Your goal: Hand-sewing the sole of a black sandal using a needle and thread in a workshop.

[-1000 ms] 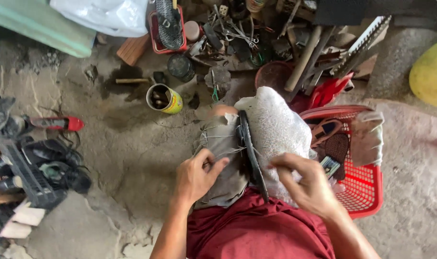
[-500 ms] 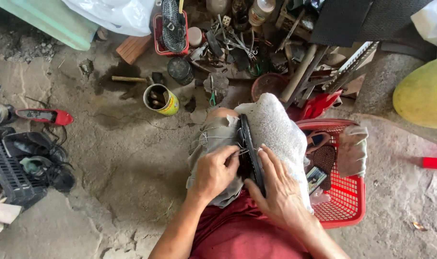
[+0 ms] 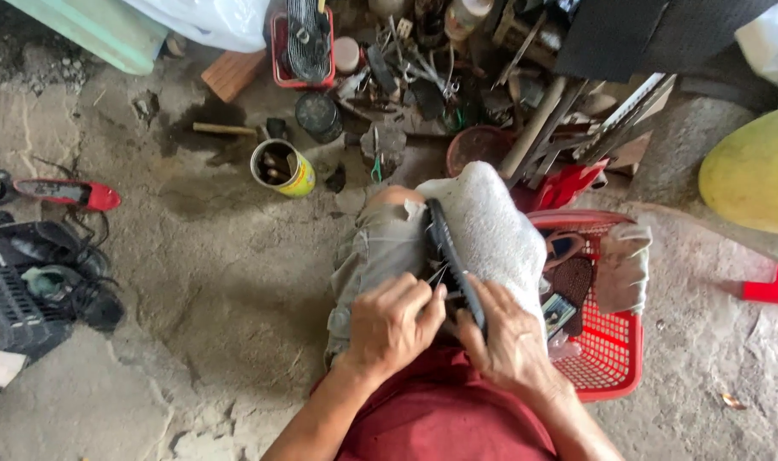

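1. The left hand (image 3: 391, 326) pinches its fingers together on a thin thread beside the black shoe sole (image 3: 454, 260).
2. The right hand (image 3: 510, 340) has its fingers clamped on the near end of the sole.
3. The sole lies along a white cloth (image 3: 491, 226) draped over the person's knee.
4. Right of the sole stands a red basket (image 3: 607, 363).
5. Beyond the sole, on the floor, a yellow can (image 3: 284, 168) stands upright and open, and a red shoe (image 3: 69, 193) lies far to its left.

Both hands (image 3: 444, 329) on black sole (image 3: 451, 256)
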